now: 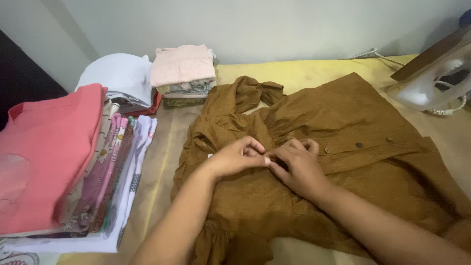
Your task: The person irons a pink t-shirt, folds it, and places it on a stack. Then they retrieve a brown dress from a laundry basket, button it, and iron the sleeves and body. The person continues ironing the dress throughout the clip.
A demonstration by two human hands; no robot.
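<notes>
Surface: yellow-covered surface against a plain pale wall, filling the frame.
Far left: pink garment on top of a folded stack of patterned cloth.
Upper left: white pile, then a small folded pile with a pale pink top.
Centre: brown dress spread flat, its buttons right of the hands.
Left hand: fingers curled, pinching the dress's front edge at centre.
Right hand: fingertips bent, nipping the same placket, touching the left.
Upper right: iron standing at the surface's edge, cord behind.
Risk: the iron looks close to the dress; a tug on the cloth might knock it, and heat might mark the cloth.
</notes>
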